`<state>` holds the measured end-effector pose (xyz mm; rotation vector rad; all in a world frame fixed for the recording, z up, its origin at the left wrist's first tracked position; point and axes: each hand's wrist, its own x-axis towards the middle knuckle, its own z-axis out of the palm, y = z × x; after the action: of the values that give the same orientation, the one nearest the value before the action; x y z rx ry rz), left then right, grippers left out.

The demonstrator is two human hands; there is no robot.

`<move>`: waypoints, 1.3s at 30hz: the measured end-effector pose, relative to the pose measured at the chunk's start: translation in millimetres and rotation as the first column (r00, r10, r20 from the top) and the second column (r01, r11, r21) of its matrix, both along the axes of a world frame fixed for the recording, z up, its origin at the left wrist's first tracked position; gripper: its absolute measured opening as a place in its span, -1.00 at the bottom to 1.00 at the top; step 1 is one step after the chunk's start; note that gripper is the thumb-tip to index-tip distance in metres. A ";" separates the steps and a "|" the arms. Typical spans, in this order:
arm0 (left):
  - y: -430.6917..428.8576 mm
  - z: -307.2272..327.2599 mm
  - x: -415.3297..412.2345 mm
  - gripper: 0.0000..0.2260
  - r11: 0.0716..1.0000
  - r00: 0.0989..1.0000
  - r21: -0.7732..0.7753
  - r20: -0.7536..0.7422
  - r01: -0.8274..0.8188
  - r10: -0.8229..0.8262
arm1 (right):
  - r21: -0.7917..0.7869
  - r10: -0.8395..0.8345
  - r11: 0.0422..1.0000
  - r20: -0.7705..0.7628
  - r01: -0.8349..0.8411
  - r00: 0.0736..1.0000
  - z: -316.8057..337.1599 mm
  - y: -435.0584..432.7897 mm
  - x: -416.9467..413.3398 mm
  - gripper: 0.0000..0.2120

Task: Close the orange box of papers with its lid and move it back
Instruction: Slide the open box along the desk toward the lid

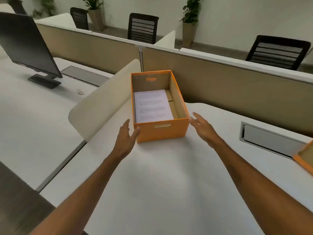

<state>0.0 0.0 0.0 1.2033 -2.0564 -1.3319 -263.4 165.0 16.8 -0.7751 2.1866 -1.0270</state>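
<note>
The orange box [160, 116] sat open between your hands, papers [153, 106] inside. Your left hand [126, 134] was spread, thumb touching its corner; your right hand [202, 127] was open just beside it. The lid [304, 157] lay far to your right. The stiff card probably slides easily; grip the side walls.

The orange lid [304, 159] is cut off by the right edge; print on the papers [152, 106] is too blurred to read.

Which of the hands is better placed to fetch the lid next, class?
Right. The lid lies at the table's right edge, on the side of the right hand. The left hand is at the far side of the box.
</note>
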 end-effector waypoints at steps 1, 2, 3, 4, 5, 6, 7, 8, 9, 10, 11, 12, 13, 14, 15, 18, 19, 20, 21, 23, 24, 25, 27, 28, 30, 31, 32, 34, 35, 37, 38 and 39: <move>-4.3 -2.0 -4.6 -0.26 0.999 1.000 0.032 -0.014 -0.007 0.008 | -0.017 -0.031 0.999 0.039 0.031 0.999 -2.1 -7.6 -3.3 -0.31; -8.4 -1.8 -9.0 -0.25 0.998 1.000 0.062 -0.014 0.002 -0.002 | -0.024 -0.053 0.998 0.091 0.055 0.994 -3.9 -13.8 -6.8 -0.29; -12.8 -5.0 -12.9 -0.23 0.995 1.000 0.100 -0.020 0.007 -0.005 | -0.026 -0.079 0.996 0.148 0.084 0.986 -8.5 -20.9 -11.2 -0.28; -15.2 -4.7 -15.6 -0.21 0.987 0.999 0.160 -0.044 0.022 -0.015 | -0.025 -0.101 0.994 0.217 0.109 0.971 -9.6 -26.5 -12.9 -0.29; -18.7 -6.8 -19.9 -0.20 0.976 0.997 0.216 -0.072 0.024 -0.009 | -0.028 -0.116 0.991 0.266 0.128 0.957 -12.6 -32.4 -15.1 -0.32; -21.3 -7.8 -23.6 -0.19 0.962 0.995 0.271 -0.096 0.030 -0.003 | -0.029 -0.132 0.989 0.308 0.148 0.942 -13.6 -36.7 -15.1 -0.35; -25.0 -9.6 -26.2 -0.20 0.946 0.991 0.321 -0.131 0.044 -0.002 | -0.037 -0.144 0.985 0.340 0.167 0.929 -15.2 -40.4 -16.0 -0.37; -27.0 -9.8 -28.7 -0.26 0.931 0.986 0.358 -0.168 0.071 -0.010 | -0.042 -0.156 0.982 0.365 0.183 0.918 -15.8 -42.9 -15.6 -0.39; -28.7 -9.6 -31.1 -0.37 0.918 0.978 0.387 -0.207 0.086 -0.005 | -0.044 -0.171 0.978 0.395 0.205 0.903 -19.5 -45.8 -17.8 -0.40; -30.4 -8.2 -32.6 -0.51 0.908 0.973 0.411 -0.231 0.087 0.011 | -0.041 -0.185 0.974 0.422 0.222 0.888 -22.0 -47.8 -19.2 -0.41; -32.3 -6.2 -33.7 -0.60 0.896 0.971 0.437 -0.238 0.071 0.039 | -0.040 -0.195 0.971 0.441 0.236 0.876 -24.5 -49.9 -20.5 -0.42; -34.7 -5.2 -34.2 -0.61 0.884 0.970 0.466 -0.233 0.046 0.073 | -0.041 -0.202 0.968 0.457 0.247 0.866 -25.9 -50.5 -20.8 -0.44; -38.6 -6.7 -33.6 -0.55 0.869 0.970 0.495 -0.222 0.027 0.097 | -0.049 -0.207 0.964 0.475 0.261 0.856 -28.4 -51.4 -21.6 -0.47; -42.4 -8.5 -33.0 -0.49 0.857 0.973 0.515 -0.207 0.017 0.105 | -0.062 -0.209 0.960 0.489 0.273 0.847 -29.6 -51.8 -21.8 -0.52; -45.6 -9.9 -32.2 -0.45 0.847 0.975 0.531 -0.194 0.014 0.105 | -0.075 -0.209 0.956 0.504 0.284 0.838 -30.2 -51.8 -22.0 -0.58; -50.9 -9.6 -31.0 -0.57 0.838 0.974 0.543 -0.210 0.044 0.084 | -0.092 -0.194 0.955 0.523 0.282 0.830 -30.1 -51.6 -22.7 -0.64; -51.1 -7.9 -31.2 -0.62 0.842 0.973 0.536 -0.218 0.056 0.075 | -0.096 -0.190 0.956 0.524 0.279 0.830 -29.2 -51.3 -22.4 -0.65; -51.5 -6.9 -31.6 -0.64 0.847 0.973 0.527 -0.222 0.062 0.067 | -0.095 -0.185 0.958 0.521 0.272 0.833 -27.0 -50.3 -21.2 -0.67; -51.6 -5.7 -32.0 -0.65 0.850 0.972 0.523 -0.224 0.063 0.066 | -0.096 -0.178 0.960 0.519 0.263 0.836 -24.9 -49.8 -19.6 -0.70; -51.6 -2.9 -30.8 -0.67 0.857 0.974 0.513 -0.218 0.057 0.066 | -0.099 -0.155 0.966 0.510 0.237 0.846 -20.6 -49.0 -16.5 -0.75; -51.8 -0.6 -29.7 -0.67 0.859 0.976 0.509 -0.211 0.057 0.060 | -0.100 -0.151 0.968 0.504 0.231 0.851 -17.5 -48.1 -14.3 -0.76; -51.9 1.9 -28.4 -0.67 0.862 0.979 0.504 -0.201 0.062 0.047 | -0.105 -0.149 0.967 0.503 0.231 0.851 -15.0 -46.7 -13.0 -0.76; -50.7 5.2 -25.2 -0.64 0.872 0.985 0.483 -0.170 0.084 0.000 | -0.111 -0.152 0.964 0.512 0.241 0.845 -10.1 -40.8 -9.8 -0.73; -49.3 6.3 -23.6 -0.63 0.877 0.987 0.472 -0.161 0.091 -0.015 | -0.115 -0.152 0.962 0.523 0.246 0.839 -7.5 -36.8 -7.0 -0.72; -45.8 8.5 -20.1 -0.63 0.881 0.986 0.464 -0.166 0.097 -0.021 | -0.130 -0.151 0.957 0.540 0.259 0.828 -4.3 -26.8 0.3 -0.75; -43.0 10.0 -18.9 -0.64 0.881 0.984 0.463 -0.176 0.100 -0.020 | -0.139 -0.152 0.954 0.540 0.265 0.828 -3.4 -20.7 4.5 -0.76; -39.9 11.1 -17.9 -0.65 0.881 0.983 0.462 -0.183 0.105 -0.021 | -0.148 -0.152 0.951 0.537 0.270 0.830 -1.9 -13.8 9.2 -0.76; -31.6 13.7 -15.6 -0.66 0.878 0.981 0.462 -0.192 0.123 -0.036 | -0.164 -0.165 0.942 0.533 0.293 0.830 -0.5 0.8 18.0 -0.74; -26.5 15.1 -14.5 -0.66 0.877 0.979 0.461 -0.197 0.135 -0.048 | -0.172 -0.176 0.935 0.534 0.310 0.827 0.0 8.7 22.1 -0.73; -15.3 18.1 -13.3 -0.66 0.874 0.974 0.457 -0.217 0.162 -0.067 | -0.188 -0.195 0.922 0.533 0.340 0.823 1.0 24.9 29.8 -0.68; -9.0 19.6 -13.7 -0.66 0.873 0.971 0.456 -0.229 0.171 -0.070 | -0.197 -0.202 0.915 0.529 0.351 0.824 1.6 33.5 33.6 -0.64; -2.3 21.5 -14.5 -0.65 0.872 0.969 0.457 -0.235 0.174 -0.070 | -0.207 -0.209 0.909 0.524 0.361 0.826 2.0 42.6 37.0 -0.63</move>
<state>-14.5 -2.3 21.5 1.0624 -1.7290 -2.0193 -226.4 207.7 18.8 -0.2483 1.7479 -1.5450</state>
